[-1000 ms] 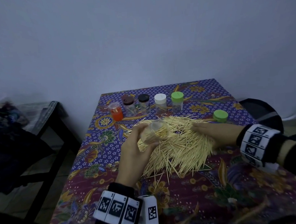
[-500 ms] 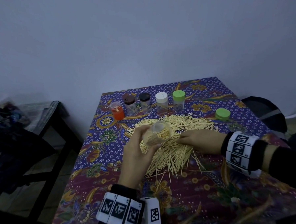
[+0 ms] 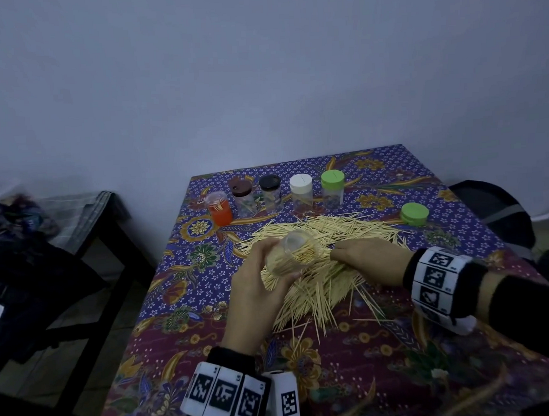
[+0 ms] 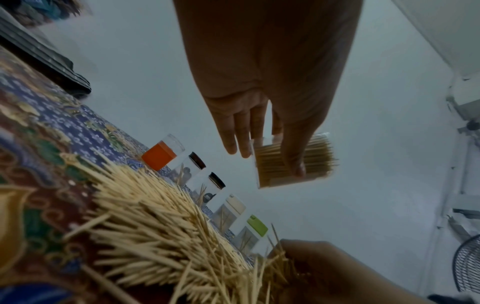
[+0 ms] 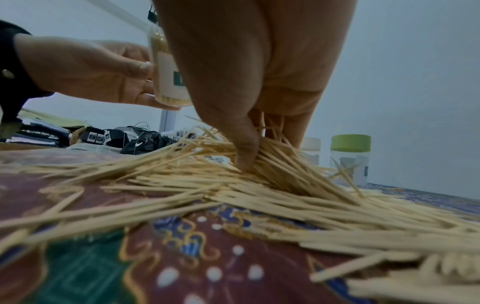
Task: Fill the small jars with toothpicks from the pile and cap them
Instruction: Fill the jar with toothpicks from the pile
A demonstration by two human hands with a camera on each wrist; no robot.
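Observation:
A big pile of toothpicks (image 3: 328, 233) lies mid-table. Just above its left part, my left hand (image 3: 279, 262) grips a clear uncapped jar (image 3: 301, 251), tilted with its mouth toward the right and packed with toothpicks (image 4: 317, 162). My right hand (image 3: 339, 248) is down in the pile just right of the jar. In the right wrist view its thumb (image 5: 246, 152) and fingers pinch a bunch of toothpicks. A loose green cap (image 3: 414, 214) sits at the pile's far right.
Behind the pile stands a row of jars: an orange one (image 3: 218, 208), then brown-capped (image 3: 242, 195), black-capped (image 3: 270, 192), white-capped (image 3: 301, 192) and green-capped (image 3: 332, 189). The patterned tablecloth (image 3: 354, 362) covers the table. A dark side table (image 3: 77, 224) stands left.
My right hand has slid left across the pile toward the jar, dragging toothpicks with it. The left hand keeps holding the jar in about the same place.

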